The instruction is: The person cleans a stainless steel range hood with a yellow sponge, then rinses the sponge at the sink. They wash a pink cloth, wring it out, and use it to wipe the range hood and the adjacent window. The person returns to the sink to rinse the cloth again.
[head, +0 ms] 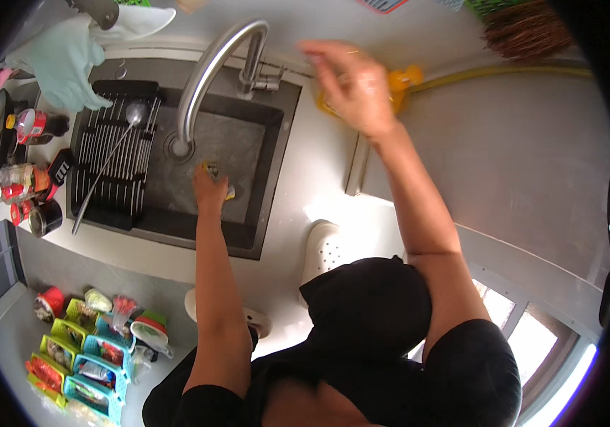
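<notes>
My left hand point(210, 187) is down in the dark grey sink point(241, 133), its fingers closed around a yellow sponge-like piece point(230, 192) that is mostly hidden by the hand. The hand is near the sink bottom, to the right of the drain point(179, 147). My right hand point(361, 85) is raised over the counter corner right of the sink, slightly blurred, with nothing visible in its fingers. Behind it, partly covered, is a yellow plastic object point(406, 80). A steel gooseneck faucet point(203, 80) arches over the sink; no water stream shows.
A dish rack point(115, 155) spans the sink's left side with a long-handled ladle point(107, 165) across it. Pale rubber gloves point(67, 64) hang above. Bottles point(43, 125) and jars point(46, 218) crowd the left counter. Colored baskets point(105, 352) stand lower left; a broom point(526, 32) is upper right.
</notes>
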Demonstrator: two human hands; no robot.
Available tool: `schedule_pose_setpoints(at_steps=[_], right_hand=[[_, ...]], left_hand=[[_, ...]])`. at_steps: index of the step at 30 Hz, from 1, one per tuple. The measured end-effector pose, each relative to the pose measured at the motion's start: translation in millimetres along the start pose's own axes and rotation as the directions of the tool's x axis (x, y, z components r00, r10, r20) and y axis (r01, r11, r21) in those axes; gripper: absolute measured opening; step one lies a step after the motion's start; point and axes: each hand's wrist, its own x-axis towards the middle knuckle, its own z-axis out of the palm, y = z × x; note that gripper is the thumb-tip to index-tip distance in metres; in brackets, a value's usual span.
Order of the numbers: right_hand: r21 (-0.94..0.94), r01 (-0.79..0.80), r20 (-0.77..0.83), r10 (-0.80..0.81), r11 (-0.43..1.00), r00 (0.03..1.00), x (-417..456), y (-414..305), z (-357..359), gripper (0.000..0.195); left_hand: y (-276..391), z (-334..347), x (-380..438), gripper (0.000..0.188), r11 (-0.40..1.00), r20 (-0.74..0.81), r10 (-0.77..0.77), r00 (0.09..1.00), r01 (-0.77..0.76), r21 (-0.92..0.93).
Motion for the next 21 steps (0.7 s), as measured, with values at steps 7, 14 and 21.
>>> schedule_pose_setpoints(at_steps=[7,14,21], right_hand=[[-0.402,-0.521,-0.098,0.530,0.753,0.842,10.5,91.4,-94.6,0.028],[0.134,-0.900,0.230,0.870,0.416,0.436,-10.9,143.8,-72.8,0.048],[0.217,-0.902,0.215,0.883,0.373,0.417,-5.9,125.5,-66.6,0.045]], left_hand=[[117.0,12.9,-35.7,0.073,0.906,0.023,0.418,0.908,-0.415,-0.087],[216.0,88.2,-43.9,0.045,0.526,0.322,0.594,0.737,-0.053,-0.849],[240.8,119.5,-38.5,0.034,0.359,0.414,0.544,0.729,0.244,-0.901]])
